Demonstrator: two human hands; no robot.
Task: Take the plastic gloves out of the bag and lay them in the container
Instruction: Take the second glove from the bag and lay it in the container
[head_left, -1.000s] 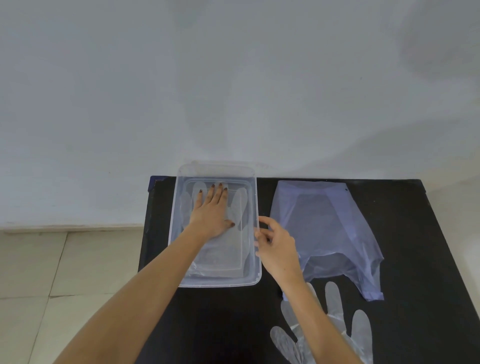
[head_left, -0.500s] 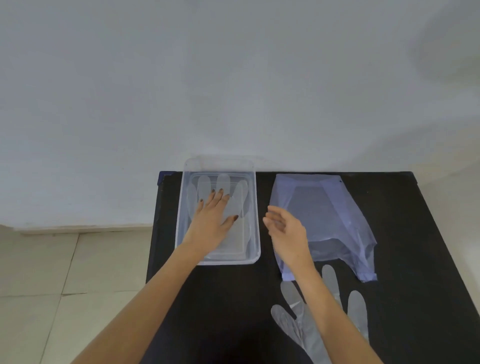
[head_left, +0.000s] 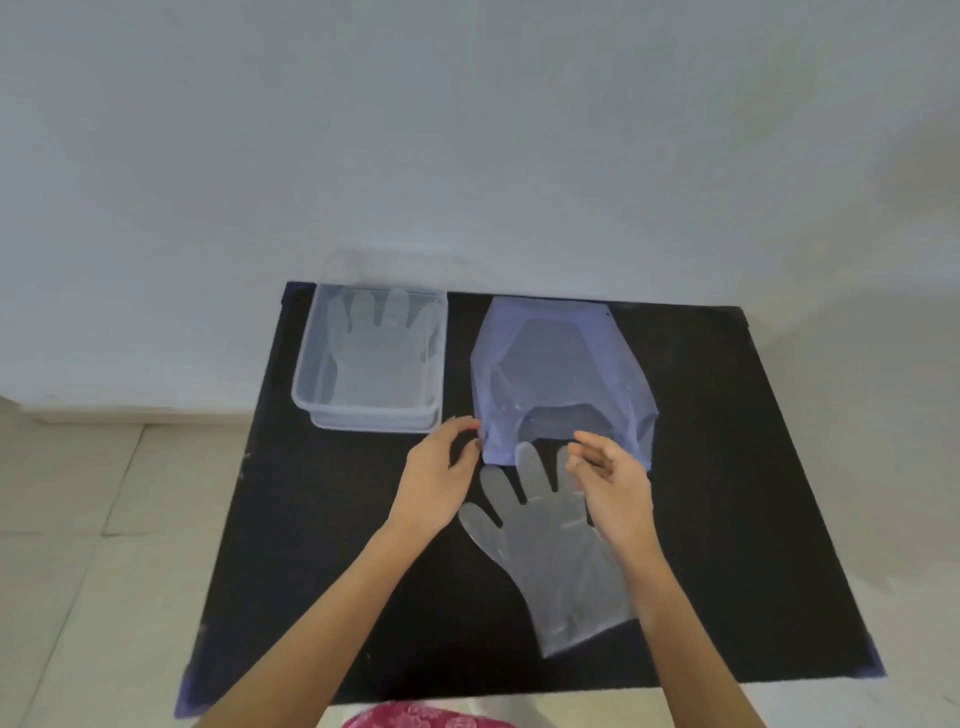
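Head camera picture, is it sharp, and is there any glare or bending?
Head view: soft overall, the container rim slightly blurred; no hard glare, only a dull sheen on the bag; even, diffuse light; the table edges splay with wide-angle distortion.

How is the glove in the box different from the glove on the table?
The glove in the box lies inside the clear box, while the glove on the table lies on the bare black table. The boxed one points straight at the wall; the table one is tilted to the left. No hand is near the boxed one; both hands hover by the table one's fingers. Both are clear plastic, lying flat.
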